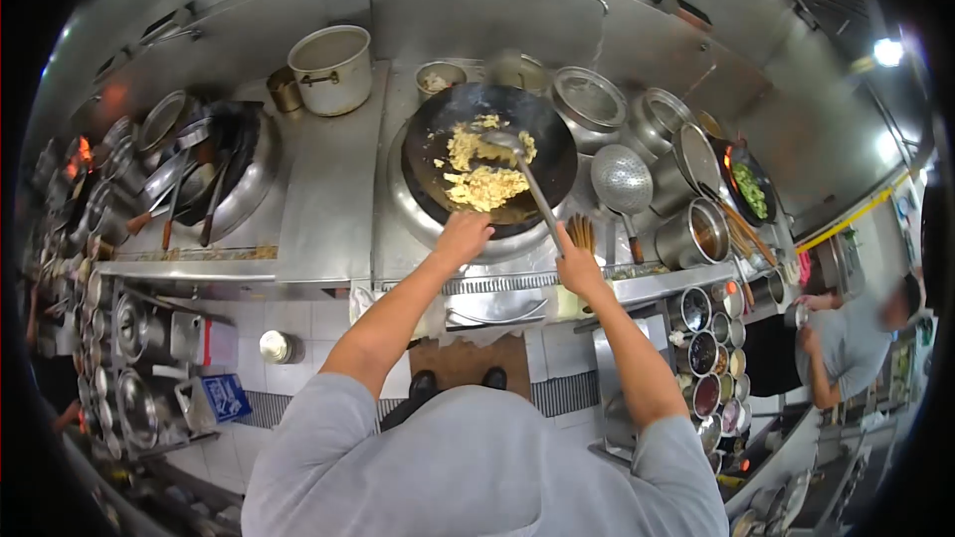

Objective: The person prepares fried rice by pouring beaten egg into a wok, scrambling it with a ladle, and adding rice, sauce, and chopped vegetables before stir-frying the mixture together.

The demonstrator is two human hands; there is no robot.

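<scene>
A dark wok (549, 134) sits tilted on the burner ring in front of me, with yellow scrambled egg (485, 187) spread over its inside. My left hand (465, 237) is closed at the wok's near rim; whether a cloth or handle lies under the fingers is hidden. Wrapped round the long handle of a metal ladle (538, 197) is my right hand (580, 270). The ladle's bowl rests among the egg near the wok's middle. Just beside my right hand is a bamboo brush (581, 234).
A perforated skimmer (622, 180) and several metal pots lie to the right, near another wok with green vegetables (748, 190). A large white pot (331, 70) stands at back left. Seasoning containers (705, 394) line the lower right, where a co-worker (846, 343) stands.
</scene>
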